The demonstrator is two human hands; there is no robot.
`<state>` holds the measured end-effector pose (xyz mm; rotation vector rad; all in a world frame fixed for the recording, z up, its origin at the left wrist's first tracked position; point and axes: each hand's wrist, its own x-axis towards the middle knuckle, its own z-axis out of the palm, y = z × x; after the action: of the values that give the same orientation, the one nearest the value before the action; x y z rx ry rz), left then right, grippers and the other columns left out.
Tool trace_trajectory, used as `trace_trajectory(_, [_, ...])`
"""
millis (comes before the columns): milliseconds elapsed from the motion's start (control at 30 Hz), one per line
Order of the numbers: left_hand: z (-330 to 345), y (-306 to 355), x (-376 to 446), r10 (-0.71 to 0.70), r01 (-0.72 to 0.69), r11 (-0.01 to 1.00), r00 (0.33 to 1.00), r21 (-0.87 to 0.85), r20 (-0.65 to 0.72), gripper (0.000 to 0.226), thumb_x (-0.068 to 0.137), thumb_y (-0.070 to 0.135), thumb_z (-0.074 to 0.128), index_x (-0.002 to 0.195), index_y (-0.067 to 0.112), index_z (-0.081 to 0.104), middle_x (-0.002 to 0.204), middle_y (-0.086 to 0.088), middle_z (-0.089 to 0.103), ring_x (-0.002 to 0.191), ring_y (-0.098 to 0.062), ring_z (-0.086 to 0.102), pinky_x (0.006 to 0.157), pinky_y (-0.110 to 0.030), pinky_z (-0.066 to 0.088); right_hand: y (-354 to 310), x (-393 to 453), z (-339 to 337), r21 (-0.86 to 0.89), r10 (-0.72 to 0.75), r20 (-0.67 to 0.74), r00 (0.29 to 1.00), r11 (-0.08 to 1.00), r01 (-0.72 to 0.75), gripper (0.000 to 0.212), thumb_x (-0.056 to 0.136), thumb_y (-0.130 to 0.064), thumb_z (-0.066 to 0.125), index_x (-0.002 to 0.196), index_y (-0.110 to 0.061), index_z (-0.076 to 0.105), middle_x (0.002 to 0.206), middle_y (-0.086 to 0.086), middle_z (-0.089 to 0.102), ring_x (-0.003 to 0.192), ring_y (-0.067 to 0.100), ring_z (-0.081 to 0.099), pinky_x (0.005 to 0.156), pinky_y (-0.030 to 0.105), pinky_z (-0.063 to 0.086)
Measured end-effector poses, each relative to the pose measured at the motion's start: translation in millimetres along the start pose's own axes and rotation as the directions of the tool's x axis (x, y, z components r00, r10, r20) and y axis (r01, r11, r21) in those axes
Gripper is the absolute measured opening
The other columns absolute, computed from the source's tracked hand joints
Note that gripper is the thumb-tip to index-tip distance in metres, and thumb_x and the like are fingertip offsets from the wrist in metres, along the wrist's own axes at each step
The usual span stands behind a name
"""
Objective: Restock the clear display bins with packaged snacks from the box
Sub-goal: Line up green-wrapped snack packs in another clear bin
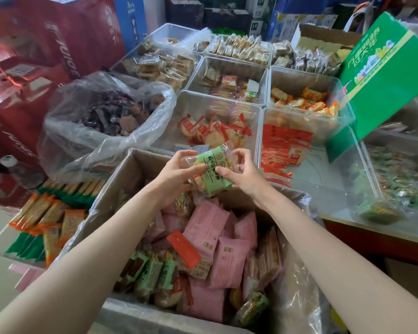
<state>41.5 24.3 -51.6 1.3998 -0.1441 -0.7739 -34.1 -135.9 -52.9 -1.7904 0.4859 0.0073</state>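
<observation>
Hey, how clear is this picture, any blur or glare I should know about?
Head view: the green snack packet held by both hands is sharp; the green carton at right and the red juice boxes at left are smeared; wide-angle bending at the edges; soft sheen on the clear bins.

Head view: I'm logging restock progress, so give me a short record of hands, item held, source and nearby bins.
left hand: grips the green snack packet
right hand: pinches the same packet
position: above the cardboard box's far edge
box contents: mostly pink packets, some green
bin ahead: round snacks in red wrappers
bin to the right: red-orange packets, partly bare floor
</observation>
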Motion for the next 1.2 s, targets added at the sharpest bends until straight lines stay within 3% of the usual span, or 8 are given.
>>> trace_trajectory(133, [-1,16,8,0.14,-0.146,0.988,0.984,-0.055,-0.11,0.03,0.086,0.004,0.062,0.108,0.013,0.045,0.12,-0.014,0.056,0.074,-0.018,0.069,0.048,-0.029,0.055,-12,10,6,0.335,0.071,0.044,0.996,0.939,-0.082,0.115,0.047,-0.057,0.069,0.146,-0.023,0.02,0.13,0.006,0.053,0.112,0.02,0.057,0.095,0.034,0.046])
trace_trajectory(400, [-32,1,21,0.074,-0.018,0.982,0.952,0.189,-0.296,0.035,0.09,0.027,0.057,0.119,0.011,0.047,0.116,-0.006,0.055,0.109,-0.022,0.055,0.089,-0.037,0.048,-6,24,-10,-0.125,0.038,0.022,0.999,0.991,-0.035,0.054,0.063,-0.023,0.085,0.106,-0.013,0.054,0.11,0.003,0.063,0.1,0.015,0.059,0.079,0.022,0.048])
trace_trajectory(567, [-15,-65,20,0.068,0.244,0.208,0.963,0.947,-0.262,0.056,0.088,0.024,0.055,0.131,0.0,0.028,0.126,-0.022,0.046,0.116,-0.043,0.049,0.092,-0.042,0.04,6,15,-32,-0.512,0.043,0.104,0.994,0.859,0.017,0.066,0.06,-0.033,0.086,0.115,-0.016,0.053,0.111,0.0,0.061,0.104,0.017,0.056,0.089,0.031,0.046])
trace_trajectory(667, [-11,-68,18,0.139,0.179,0.089,0.972,0.98,-0.19,0.044,0.087,0.015,0.056,0.122,0.002,0.034,0.111,-0.02,0.06,0.104,-0.041,0.057,0.079,-0.04,0.043,13,6,-39,-0.479,0.078,0.161,0.984,0.878,0.009,0.068,0.06,-0.029,0.086,0.117,-0.012,0.055,0.115,0.006,0.064,0.106,0.02,0.06,0.095,0.035,0.048])
trace_trajectory(733, [-15,-54,14,0.297,-0.012,0.041,0.955,0.999,0.0,0.04,0.08,0.013,0.061,0.115,0.005,0.044,0.101,-0.016,0.064,0.098,-0.037,0.059,0.076,-0.039,0.04,16,-4,-48,-0.061,0.122,0.142,0.982,0.992,-0.114,0.053,0.068,-0.017,0.08,0.114,-0.002,0.059,0.107,0.012,0.069,0.094,0.019,0.066,0.085,0.029,0.053])
trace_trajectory(833, [-15,-29,6,0.596,-0.437,-0.195,0.658,0.878,0.46,0.034,0.071,0.014,0.054,0.105,0.015,0.055,0.101,-0.005,0.062,0.098,-0.027,0.051,0.085,-0.038,0.035,18,-9,-69,0.576,0.088,0.326,0.941,0.77,-0.272,0.06,0.064,-0.027,0.082,0.114,-0.006,0.057,0.1,0.01,0.072,0.088,0.02,0.07,0.08,0.027,0.056])
trace_trajectory(933, [5,-18,0,0.707,-0.573,-0.33,0.377,0.75,0.599,0.024,0.078,0.015,0.051,0.101,0.023,0.052,0.117,-0.001,0.047,0.108,-0.024,0.043,0.095,-0.04,0.033,9,-17,-86,0.735,-0.03,0.399,0.917,0.607,-0.3,0.081,0.061,-0.046,0.08,0.129,-0.021,0.043,0.121,0.01,0.065,0.109,0.035,0.062,0.089,0.042,0.053])
trace_trajectory(1200, [121,-13,7,0.774,-0.634,-0.291,0.284,0.717,0.565,0.046,0.069,0.008,0.077,0.103,0.023,0.049,0.118,-0.007,0.036,0.106,-0.029,0.036,0.087,-0.045,0.049,10,-67,-154,0.825,0.093,0.219,0.971,0.513,-0.236,0.103,0.031,-0.045,0.092,0.122,-0.017,0.052,0.13,0.034,0.041,0.121,0.056,0.04,0.079,0.066,0.048])
